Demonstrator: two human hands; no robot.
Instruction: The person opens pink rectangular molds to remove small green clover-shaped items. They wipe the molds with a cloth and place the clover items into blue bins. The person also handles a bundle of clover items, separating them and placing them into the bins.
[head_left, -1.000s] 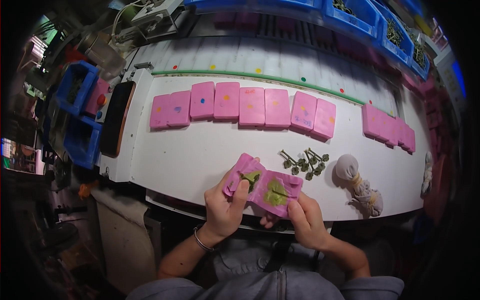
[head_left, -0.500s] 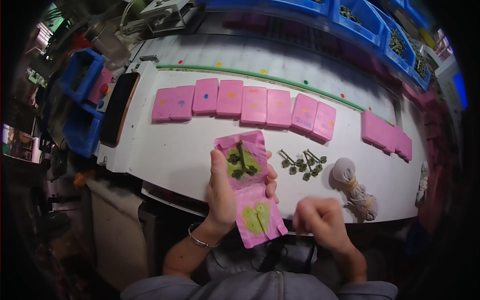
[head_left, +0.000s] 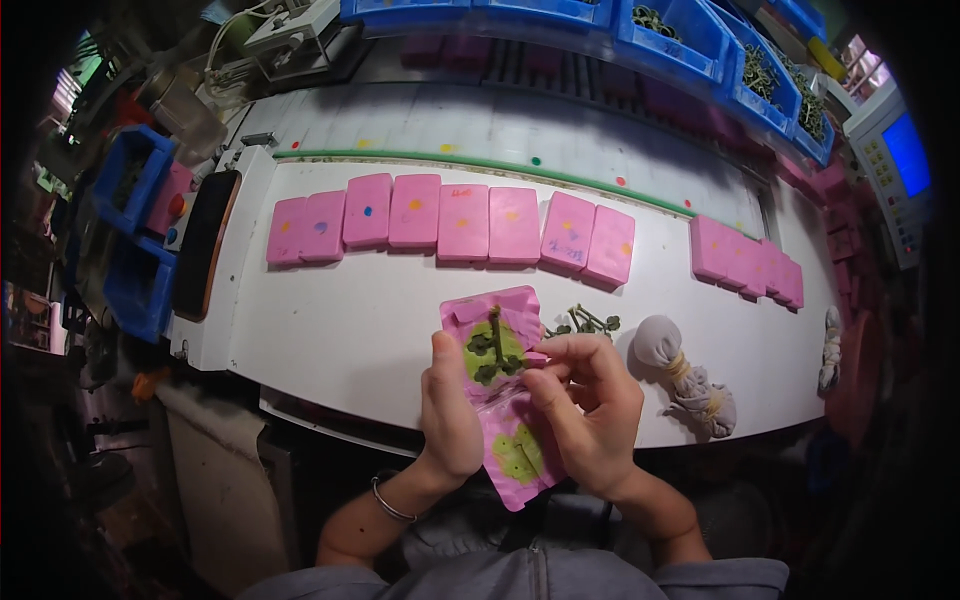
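A pink rubber mould [head_left: 518, 440] hangs opened out in my left hand [head_left: 450, 410], which grips its upper half from the left side. Both halves have a light green, leaf-shaped patch. In the upper one sits a dark green wax piece [head_left: 497, 345] with a stem and clover-like leaves. My right hand [head_left: 595, 410] is at the mould's right edge, thumb and forefinger closed on a small pink flap beside the wax piece. More dark green wax pieces [head_left: 590, 320] lie on the table just behind that hand, which partly hides them.
Closed pink moulds [head_left: 465, 222] stand in a row across the white table [head_left: 330, 340], with another group [head_left: 745, 258] at the right. A tied cloth pouch [head_left: 683, 375] lies right of my hand. Blue bins [head_left: 665, 50] hang at the back; a screened machine [head_left: 893, 165] stands far right.
My right hand has come up and left from beside the mould to its right edge and closed there. The view has shifted; my left hand still holds the mould.
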